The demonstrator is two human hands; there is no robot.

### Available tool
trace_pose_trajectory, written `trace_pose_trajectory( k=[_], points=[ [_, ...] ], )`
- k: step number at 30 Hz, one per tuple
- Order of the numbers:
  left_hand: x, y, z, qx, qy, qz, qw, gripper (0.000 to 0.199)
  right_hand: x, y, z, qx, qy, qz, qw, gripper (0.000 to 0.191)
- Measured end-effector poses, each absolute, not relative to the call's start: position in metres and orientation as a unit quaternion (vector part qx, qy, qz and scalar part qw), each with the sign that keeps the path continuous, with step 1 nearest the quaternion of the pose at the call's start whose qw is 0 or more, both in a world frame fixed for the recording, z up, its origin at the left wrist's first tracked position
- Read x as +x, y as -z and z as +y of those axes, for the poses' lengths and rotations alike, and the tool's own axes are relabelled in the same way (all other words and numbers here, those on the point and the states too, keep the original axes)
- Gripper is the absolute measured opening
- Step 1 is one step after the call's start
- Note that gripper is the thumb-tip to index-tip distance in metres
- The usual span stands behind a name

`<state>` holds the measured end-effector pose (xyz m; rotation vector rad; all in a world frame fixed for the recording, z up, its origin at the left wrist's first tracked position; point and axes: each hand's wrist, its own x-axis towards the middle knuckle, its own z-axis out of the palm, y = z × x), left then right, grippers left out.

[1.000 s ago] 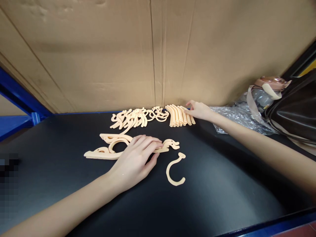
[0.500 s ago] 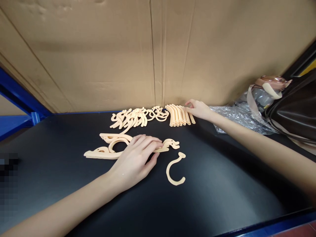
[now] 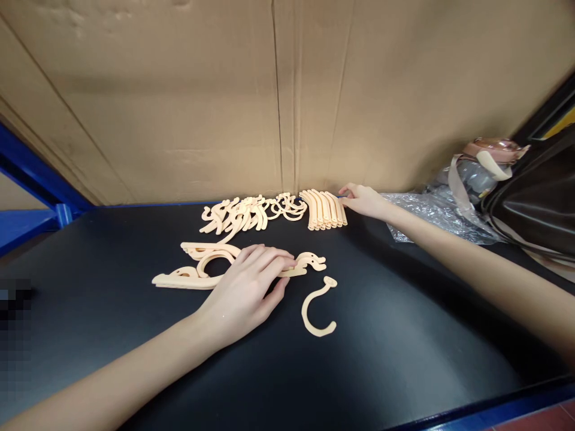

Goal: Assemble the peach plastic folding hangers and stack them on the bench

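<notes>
My left hand [image 3: 251,284] lies over cream plastic clothes-hanger parts on the black tabletop, its thumb and fingertips around a hanger arm piece [image 3: 294,272]. Past the fingertips sticks out a curved end with small dark holes [image 3: 312,260]. To the left lie assembled folded hangers [image 3: 186,280], partly hidden under this hand. A loose hanger hook [image 3: 306,314] rests in front of my fingers. At the back, my right hand [image 3: 362,200] has thumb and fingers apart, touching the right side of a neat row of curved hanger arms [image 3: 324,209].
Along the cardboard wall [image 3: 179,108] lie a heap of hanger arms [image 3: 245,215] and a small pile of hooks [image 3: 290,206]. On the right are clear plastic wrap [image 3: 431,215], a bottle with a strap [image 3: 478,167] and a dark bag [image 3: 539,185]. A blue frame [image 3: 40,173] stands left.
The rightmost curved arm, which stood slightly askew, now sits flush against the row. My right hand's fingers have lowered and drawn closer to the row's side. My left hand has stayed put.
</notes>
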<state>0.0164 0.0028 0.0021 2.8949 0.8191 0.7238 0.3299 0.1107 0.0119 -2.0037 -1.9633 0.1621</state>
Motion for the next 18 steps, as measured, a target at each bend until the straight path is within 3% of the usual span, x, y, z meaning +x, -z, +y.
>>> trace_pose_trajectory(
  k=[7,18],
  points=[
    [0.0165,-0.0025,0.0028,0.935,-0.231,0.267,0.024,0.023,0.3319,-0.0090,0.1153,-0.707,-0.060,-0.686,0.161,0.048],
    [0.0153,-0.0015,0.0034,0.936,-0.231,0.265,0.019,0.024,0.3319,-0.0067,0.1194,-0.719,-0.051,-0.671,0.176,0.042]
  ],
)
